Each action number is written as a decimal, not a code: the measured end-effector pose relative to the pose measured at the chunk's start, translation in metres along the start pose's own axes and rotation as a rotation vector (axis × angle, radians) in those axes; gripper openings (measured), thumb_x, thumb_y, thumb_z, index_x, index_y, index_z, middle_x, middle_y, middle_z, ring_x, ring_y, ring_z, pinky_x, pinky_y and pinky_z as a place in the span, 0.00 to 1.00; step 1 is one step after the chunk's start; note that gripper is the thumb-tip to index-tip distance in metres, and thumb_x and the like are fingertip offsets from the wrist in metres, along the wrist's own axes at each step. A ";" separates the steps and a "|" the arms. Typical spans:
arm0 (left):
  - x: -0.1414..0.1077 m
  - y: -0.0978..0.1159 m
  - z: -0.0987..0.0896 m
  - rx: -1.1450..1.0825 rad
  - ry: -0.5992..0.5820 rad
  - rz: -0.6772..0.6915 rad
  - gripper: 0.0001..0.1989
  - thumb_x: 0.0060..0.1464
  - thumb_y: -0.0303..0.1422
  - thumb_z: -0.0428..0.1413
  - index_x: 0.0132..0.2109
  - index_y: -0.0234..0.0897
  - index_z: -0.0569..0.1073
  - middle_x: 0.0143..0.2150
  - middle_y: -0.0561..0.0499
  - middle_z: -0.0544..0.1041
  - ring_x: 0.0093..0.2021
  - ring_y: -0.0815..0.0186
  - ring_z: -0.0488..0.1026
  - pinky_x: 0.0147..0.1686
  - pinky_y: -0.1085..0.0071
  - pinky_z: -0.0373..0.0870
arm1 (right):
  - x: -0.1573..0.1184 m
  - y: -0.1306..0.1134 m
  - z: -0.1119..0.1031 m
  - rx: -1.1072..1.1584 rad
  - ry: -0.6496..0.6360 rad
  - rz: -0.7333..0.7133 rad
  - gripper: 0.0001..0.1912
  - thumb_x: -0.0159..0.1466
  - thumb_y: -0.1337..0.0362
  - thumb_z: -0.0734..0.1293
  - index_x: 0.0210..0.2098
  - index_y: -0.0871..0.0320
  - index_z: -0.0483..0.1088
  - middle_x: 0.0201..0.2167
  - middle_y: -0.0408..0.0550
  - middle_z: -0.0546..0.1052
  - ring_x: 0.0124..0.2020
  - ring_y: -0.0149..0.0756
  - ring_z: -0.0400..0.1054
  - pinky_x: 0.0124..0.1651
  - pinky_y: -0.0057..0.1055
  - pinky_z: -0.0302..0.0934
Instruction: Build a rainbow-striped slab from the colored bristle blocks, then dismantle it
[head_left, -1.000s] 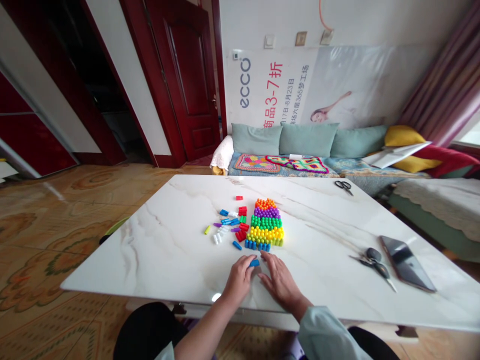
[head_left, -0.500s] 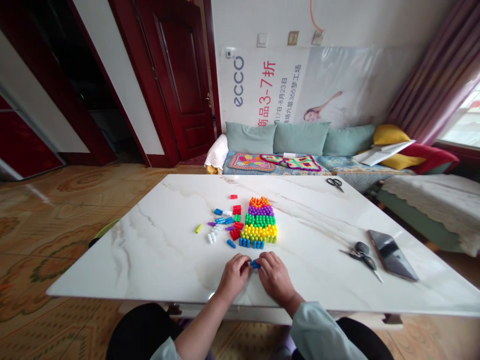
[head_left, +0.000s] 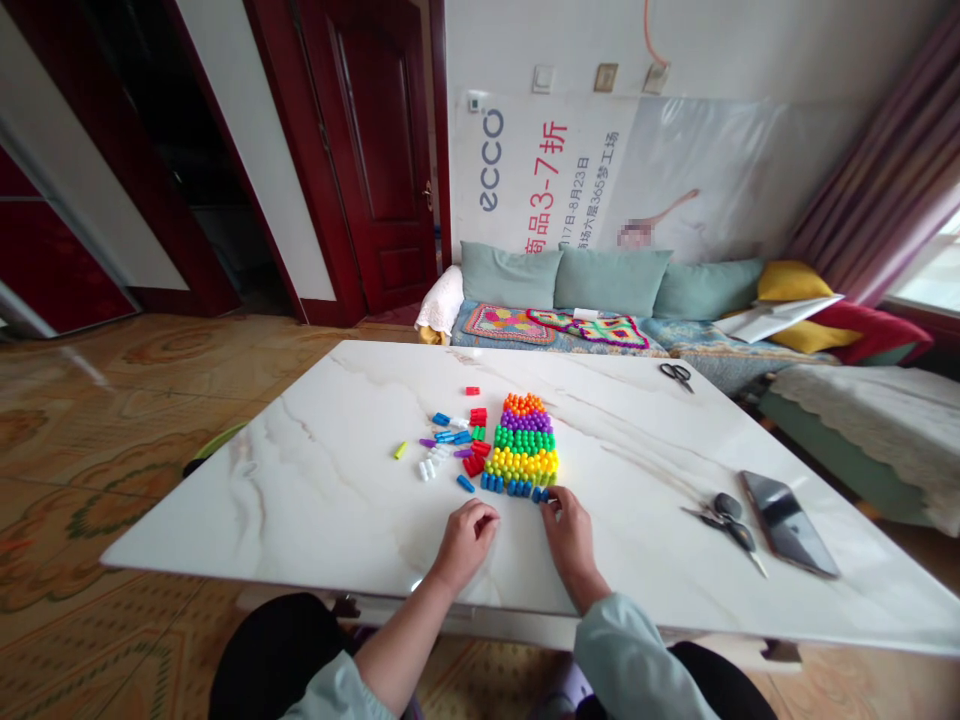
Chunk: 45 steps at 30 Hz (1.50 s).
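Observation:
My right hand [head_left: 568, 535] pinches small blue plastic pegs [head_left: 539, 494] at the right end of a blue row [head_left: 519, 488]. That row forms the near edge of a block of upright pegs, banded in yellow [head_left: 525, 463], green [head_left: 523, 440], purple [head_left: 526, 421] and orange [head_left: 524, 403]. My left hand [head_left: 466, 545] rests on the table nearby, fingers curled together with nothing visible in them. Just beyond it lies a single blue peg [head_left: 466, 484]. Left of the block, loose red pegs [head_left: 473, 465], white pegs [head_left: 427, 470] and other colours lie scattered.
The white marbled table [head_left: 300, 500] carries a pair of scissors [head_left: 676, 376] at the far right. Closer on the right lie another scissors-like tool [head_left: 729, 520] and a dark phone or tablet [head_left: 789, 525]. A sofa with green cushions [head_left: 615, 278] stands behind the table.
My right hand has moved forward and right, carrying the blue pegs from between my hands to the end of the blue row. My left hand has let go of them. The view has shifted slightly.

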<state>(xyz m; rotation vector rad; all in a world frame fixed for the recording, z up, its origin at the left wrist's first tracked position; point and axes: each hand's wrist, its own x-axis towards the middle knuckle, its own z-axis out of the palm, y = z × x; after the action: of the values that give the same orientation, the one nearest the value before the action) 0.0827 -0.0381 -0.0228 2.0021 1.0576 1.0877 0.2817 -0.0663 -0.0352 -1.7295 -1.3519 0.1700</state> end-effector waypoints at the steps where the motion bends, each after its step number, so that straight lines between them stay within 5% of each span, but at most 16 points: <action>1: 0.000 0.000 0.000 -0.001 0.000 -0.001 0.06 0.54 0.25 0.52 0.32 0.36 0.74 0.32 0.51 0.74 0.31 0.69 0.71 0.32 0.75 0.68 | 0.002 0.000 0.002 0.000 0.002 0.001 0.11 0.59 0.62 0.59 0.38 0.59 0.69 0.32 0.50 0.76 0.31 0.38 0.70 0.36 0.35 0.63; 10: 0.000 0.000 0.000 -0.016 -0.001 -0.009 0.06 0.54 0.25 0.52 0.32 0.36 0.74 0.31 0.51 0.73 0.31 0.69 0.71 0.33 0.75 0.67 | -0.001 -0.003 0.001 0.032 0.044 -0.041 0.08 0.61 0.63 0.59 0.34 0.59 0.67 0.32 0.50 0.72 0.32 0.37 0.68 0.37 0.33 0.64; 17: 0.001 0.001 0.000 -0.022 0.000 -0.013 0.06 0.54 0.25 0.52 0.33 0.36 0.74 0.32 0.50 0.74 0.32 0.69 0.71 0.33 0.74 0.67 | -0.007 -0.015 -0.009 0.060 -0.079 -0.178 0.09 0.62 0.68 0.58 0.33 0.58 0.70 0.34 0.49 0.72 0.34 0.35 0.68 0.39 0.30 0.63; 23: -0.001 0.003 0.001 0.000 0.020 -0.026 0.07 0.53 0.24 0.52 0.32 0.36 0.75 0.31 0.51 0.74 0.32 0.68 0.72 0.33 0.75 0.68 | -0.014 -0.022 -0.017 -0.139 -0.331 -0.441 0.10 0.66 0.67 0.57 0.35 0.58 0.69 0.34 0.49 0.70 0.33 0.34 0.67 0.37 0.29 0.61; 29: 0.004 0.003 -0.005 0.044 0.048 -0.059 0.08 0.53 0.24 0.52 0.35 0.37 0.76 0.30 0.53 0.78 0.28 0.70 0.74 0.28 0.77 0.70 | -0.016 -0.015 -0.010 -0.326 -0.346 -0.539 0.08 0.67 0.68 0.57 0.37 0.57 0.67 0.32 0.47 0.71 0.33 0.36 0.67 0.37 0.31 0.60; 33: 0.038 -0.011 -0.038 0.163 0.113 -0.100 0.10 0.57 0.27 0.49 0.40 0.38 0.75 0.37 0.50 0.79 0.35 0.67 0.76 0.32 0.74 0.72 | -0.016 -0.015 -0.008 -0.346 -0.353 -0.560 0.07 0.67 0.69 0.56 0.38 0.57 0.65 0.32 0.47 0.71 0.34 0.37 0.67 0.37 0.32 0.60; 38: 0.107 -0.043 -0.085 0.412 0.107 -0.161 0.20 0.52 0.28 0.55 0.53 0.40 0.70 0.56 0.44 0.70 0.59 0.57 0.64 0.59 0.61 0.60 | -0.016 -0.016 -0.008 -0.342 -0.326 -0.571 0.07 0.66 0.70 0.57 0.38 0.56 0.65 0.31 0.46 0.71 0.33 0.36 0.67 0.35 0.31 0.59; 42: 0.150 -0.066 -0.094 0.570 -0.065 -0.225 0.41 0.36 0.43 0.67 0.59 0.42 0.66 0.66 0.40 0.59 0.67 0.44 0.50 0.62 0.50 0.50 | -0.016 -0.015 -0.008 -0.338 -0.328 -0.558 0.06 0.66 0.69 0.57 0.38 0.55 0.64 0.31 0.45 0.70 0.32 0.36 0.67 0.35 0.31 0.59; 45: 0.166 -0.076 -0.088 0.656 -0.167 -0.257 0.42 0.34 0.52 0.65 0.58 0.45 0.66 0.67 0.41 0.56 0.68 0.42 0.44 0.61 0.45 0.46 | -0.016 -0.015 -0.009 -0.329 -0.346 -0.548 0.06 0.66 0.68 0.57 0.37 0.55 0.64 0.31 0.45 0.70 0.32 0.36 0.67 0.35 0.31 0.60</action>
<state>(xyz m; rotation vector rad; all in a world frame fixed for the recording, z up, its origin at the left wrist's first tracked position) 0.0357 0.1543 0.0207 2.2981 1.6740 0.4529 0.2702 -0.0846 -0.0252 -1.5602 -2.1579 -0.0732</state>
